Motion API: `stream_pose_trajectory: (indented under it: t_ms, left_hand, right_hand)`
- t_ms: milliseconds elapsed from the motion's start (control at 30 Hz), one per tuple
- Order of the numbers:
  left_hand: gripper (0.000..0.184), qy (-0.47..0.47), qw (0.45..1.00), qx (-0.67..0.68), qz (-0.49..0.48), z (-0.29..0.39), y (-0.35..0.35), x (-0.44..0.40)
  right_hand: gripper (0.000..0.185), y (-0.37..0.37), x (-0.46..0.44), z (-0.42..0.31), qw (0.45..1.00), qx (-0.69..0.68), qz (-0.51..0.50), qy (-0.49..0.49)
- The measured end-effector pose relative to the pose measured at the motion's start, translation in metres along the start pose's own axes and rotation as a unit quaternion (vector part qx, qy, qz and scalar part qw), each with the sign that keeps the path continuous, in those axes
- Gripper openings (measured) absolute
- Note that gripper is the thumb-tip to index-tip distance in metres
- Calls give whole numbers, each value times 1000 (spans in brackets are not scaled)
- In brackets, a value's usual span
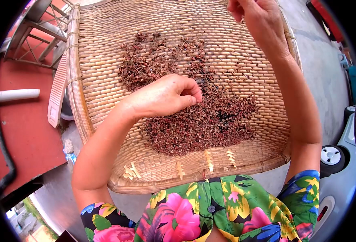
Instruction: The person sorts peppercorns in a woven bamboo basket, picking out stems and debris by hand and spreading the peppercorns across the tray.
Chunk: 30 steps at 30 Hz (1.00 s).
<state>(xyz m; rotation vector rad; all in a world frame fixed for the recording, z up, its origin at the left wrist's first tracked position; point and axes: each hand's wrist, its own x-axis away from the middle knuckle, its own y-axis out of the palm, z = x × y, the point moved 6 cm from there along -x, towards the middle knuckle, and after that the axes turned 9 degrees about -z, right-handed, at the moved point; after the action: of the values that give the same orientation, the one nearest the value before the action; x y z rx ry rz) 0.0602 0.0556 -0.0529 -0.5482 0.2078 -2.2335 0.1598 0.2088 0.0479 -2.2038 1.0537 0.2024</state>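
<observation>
**Stalky clumps far left, finer husks near: a part-separated spread**

The dried red-brown husks (186,131) lie in one irregular spread at the middle of the woven tray (76,80). The near part looks fine, crumbly and fairly even; the far-left part (139,66) is coarser, with thin stalks tangled in it. Glossy black seeds (225,117) remain mixed in at the right, and loose bits scatter beyond. Judging from this, the separation is partial, with the clumps and seeds left.

The left hand (168,94) is over the middle of the husks, thumb and curled finger pressed together; whether a bit is pinched, I cannot tell. The right hand (262,26) is above the tray's far right, its fingertips cut off, so its grip cannot be told. The tray has ridged, tan weave and a smooth, bound rim.
</observation>
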Motion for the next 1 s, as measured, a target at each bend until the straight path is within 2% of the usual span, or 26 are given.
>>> stream_pose_trajectory:
  t_ms: [33, 67, 100, 133, 167, 200, 233, 267, 333, 400, 467, 533, 600, 633, 667, 700, 733, 800, 867, 933, 1000]
  left_hand:
    - [18, 11, 997, -66, -23, 5, 6, 1]
    - [19, 72, 990, -120, -17, 2, 11, 0]
    - [19, 61, 990, -128, -4, 3, 9, 1]
    - [20, 50, 989, -136, 11, 5, 6, 2]
    - [21, 25, 994, -100, 30, 7, -2, 4]
    - [22, -1, 997, -63, 51, 7, -12, 6]
    - [24, 9, 996, -5, 89, 1, -22, 9]
    - [24, 8, 992, -4, 129, 4, -32, 15]
    - [25, 26, 976, 105, 188, -1, -51, 23]
    - [25, 14, 960, 156, 234, -4, -62, 31]
    - [25, 24, 950, 182, 254, -6, -67, 35]
    - [25, 18, 949, 186, 255, -8, -67, 35]
    - [25, 15, 948, 188, 257, -8, -66, 34]
    - [24, 19, 945, 191, 266, -8, -66, 34]
    - [24, 23, 942, 194, 274, -8, -67, 33]
    - [25, 26, 939, 200, 278, -8, -67, 32]
    - [25, 29, 940, 198, 277, -9, -66, 30]
    - [27, 31, 922, 234, 307, -14, -65, 27]
    - [30, 37, 918, 254, 303, -13, -61, 23]
    - [32, 62, 885, 367, 281, -10, -53, 17]
    - [35, 66, 876, 396, 268, -6, -47, 13]
  right_hand:
    - [22, -18, -14, -22, 994, 47, 97, 2]
    - [28, -31, -24, -33, 965, 170, 170, -102]
    - [28, -46, -38, -24, 940, 287, 164, -82]
    - [28, -51, -39, -20, 939, 289, 165, -84]
    - [28, -42, -42, -12, 901, 424, 81, -50]
    - [30, -30, -46, 1, 837, 548, -5, -15]
    - [27, -19, -46, 19, 864, 502, -29, -21]
    - [24, -2, -42, 39, 889, 454, -53, -26]
    - [17, 55, -16, 41, 916, 356, -128, -134]
    - [13, 94, 13, 29, 900, 366, -199, -127]
    - [12, 115, 26, 39, 890, 377, -226, -122]
    - [11, 115, 24, 47, 892, 381, -207, -128]
    - [10, 106, 18, 59, 913, 346, -211, -45]
    - [10, 97, 14, 54, 942, 284, -171, -54]
    - [15, 89, 12, 59, 959, 231, -164, 12]
    - [17, 82, 11, 62, 971, 121, -171, 112]
    - [19, 77, 14, 65, 962, 9, -172, 210]
    - [17, 71, 21, 48, 937, -150, -191, 251]
    - [15, 72, 31, 47, 913, -243, -184, 272]
    - [16, 74, 38, 43, 906, -271, -202, 256]
    - [18, 78, 43, 35, 903, -286, -208, 244]
